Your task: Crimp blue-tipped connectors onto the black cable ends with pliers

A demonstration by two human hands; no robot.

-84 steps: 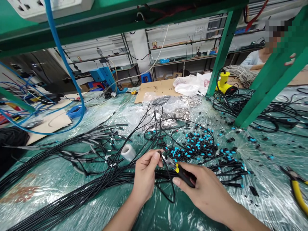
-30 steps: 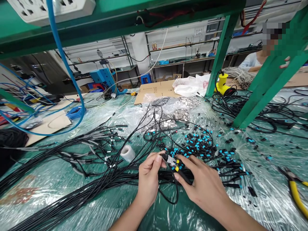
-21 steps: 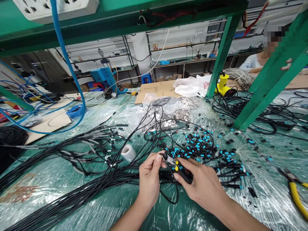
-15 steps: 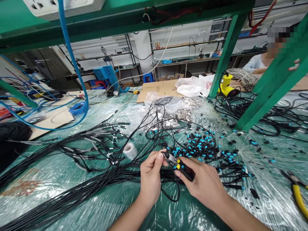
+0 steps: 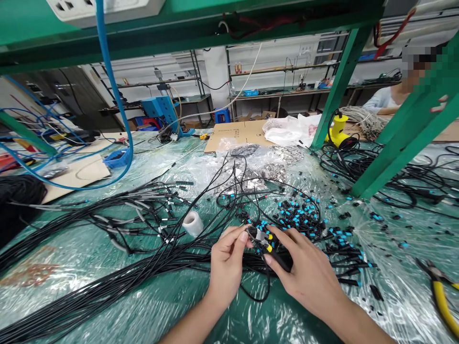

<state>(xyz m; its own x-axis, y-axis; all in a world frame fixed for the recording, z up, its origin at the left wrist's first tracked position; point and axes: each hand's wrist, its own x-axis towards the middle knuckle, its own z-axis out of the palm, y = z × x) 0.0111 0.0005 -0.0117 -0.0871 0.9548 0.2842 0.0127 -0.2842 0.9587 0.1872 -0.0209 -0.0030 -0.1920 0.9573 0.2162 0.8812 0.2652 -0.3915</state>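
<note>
My right hand (image 5: 308,272) is shut on small cutting pliers (image 5: 274,253) with black and yellow grips. Their metal jaws sit at my left hand (image 5: 227,265), whose thumb and fingers pinch a thin black cable (image 5: 256,272) close to the jaws. The cable's end is partly hidden by my fingers. Just behind my hands lies a heap of black connectors with blue tips (image 5: 297,215). A thick bundle of black cables (image 5: 143,270) runs beneath my left wrist. A roll of white tape (image 5: 192,223) stands left of my hands.
Yellow-handled pliers (image 5: 442,301) lie at the right, on plastic sheeting over a green bench (image 5: 251,320). Green steel uprights (image 5: 405,134) stand at the right. A co-worker (image 5: 385,101) sits beyond them. Bags of metal parts (image 5: 276,169) lie ahead. A blue hose (image 5: 114,95) hangs at the left.
My hands have drawn closer together around the pliers' jaws and the cable. The whole scene has shifted slightly right and up as my head moved.
</note>
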